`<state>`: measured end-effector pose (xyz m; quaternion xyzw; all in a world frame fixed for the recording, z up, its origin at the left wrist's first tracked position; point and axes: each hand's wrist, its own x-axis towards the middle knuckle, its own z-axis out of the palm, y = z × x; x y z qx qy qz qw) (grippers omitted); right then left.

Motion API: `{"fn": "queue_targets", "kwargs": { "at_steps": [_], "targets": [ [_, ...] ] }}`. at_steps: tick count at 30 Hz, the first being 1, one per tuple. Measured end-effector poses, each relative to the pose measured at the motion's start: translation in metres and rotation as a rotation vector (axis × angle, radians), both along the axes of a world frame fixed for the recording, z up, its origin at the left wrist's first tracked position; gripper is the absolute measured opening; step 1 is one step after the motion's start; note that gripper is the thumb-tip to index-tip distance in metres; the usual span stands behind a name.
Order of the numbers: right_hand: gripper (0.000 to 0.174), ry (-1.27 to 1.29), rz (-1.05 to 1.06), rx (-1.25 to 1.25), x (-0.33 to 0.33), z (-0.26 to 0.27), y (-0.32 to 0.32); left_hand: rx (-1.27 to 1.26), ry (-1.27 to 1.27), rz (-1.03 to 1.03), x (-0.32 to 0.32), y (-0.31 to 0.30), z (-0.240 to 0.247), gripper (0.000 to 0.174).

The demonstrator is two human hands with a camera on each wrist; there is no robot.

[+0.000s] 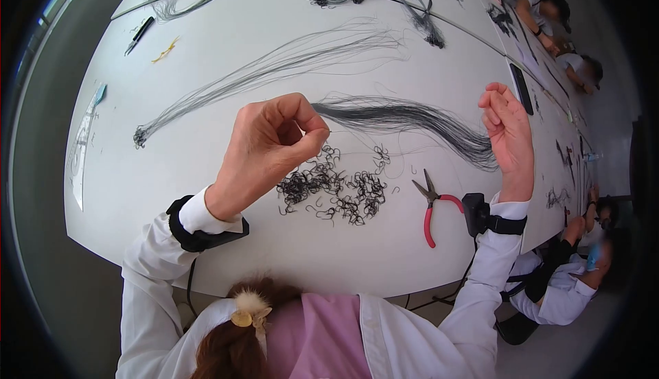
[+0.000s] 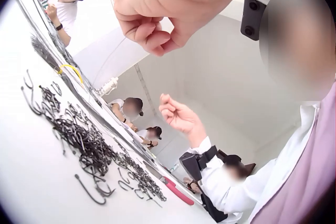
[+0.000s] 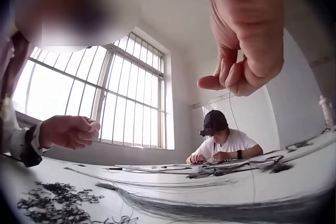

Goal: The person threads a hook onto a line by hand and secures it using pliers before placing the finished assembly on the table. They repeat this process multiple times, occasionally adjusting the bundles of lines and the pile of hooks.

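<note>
Over the near side of the white table, my left hand (image 1: 268, 139) pinches thumb against forefinger, with a thin line running off from the fingertips; any hook inside the pinch is hidden. Below it lies a loose pile of black fish hooks (image 1: 309, 181). My right hand (image 1: 509, 132) is raised at the right with its fingers curled in. In the right wrist view a fine fishing line (image 3: 233, 109) hangs from the pinched fingertips of that hand. Between the hands stretches a thick bundle of dark fishing lines (image 1: 405, 120).
Red-handled pliers (image 1: 430, 211) lie right of the hooks. A thinner bundle of lines (image 1: 226, 80) spreads behind, ending in a hook cluster. A black pen (image 1: 141, 34), yellow ties (image 1: 165, 50), a ruler (image 1: 84, 149) and a phone (image 1: 522, 89) lie farther out. Other people sit along the right.
</note>
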<state>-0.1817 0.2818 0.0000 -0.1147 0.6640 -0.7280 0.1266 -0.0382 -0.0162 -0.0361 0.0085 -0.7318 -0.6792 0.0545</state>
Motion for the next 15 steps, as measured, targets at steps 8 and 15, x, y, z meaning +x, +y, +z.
{"fn": "queue_targets", "kwargs": {
  "at_steps": [8,15],
  "targets": [
    [0.004,0.436,0.281,0.348,0.071,0.013,-0.104,-0.181,0.233,0.104,0.0,0.017,0.009,0.005],
    [0.011,0.758,0.166,0.39,0.074,-0.002,-0.117,-0.298,0.327,0.076,-0.002,0.014,0.004,0.011]
  ]
}}
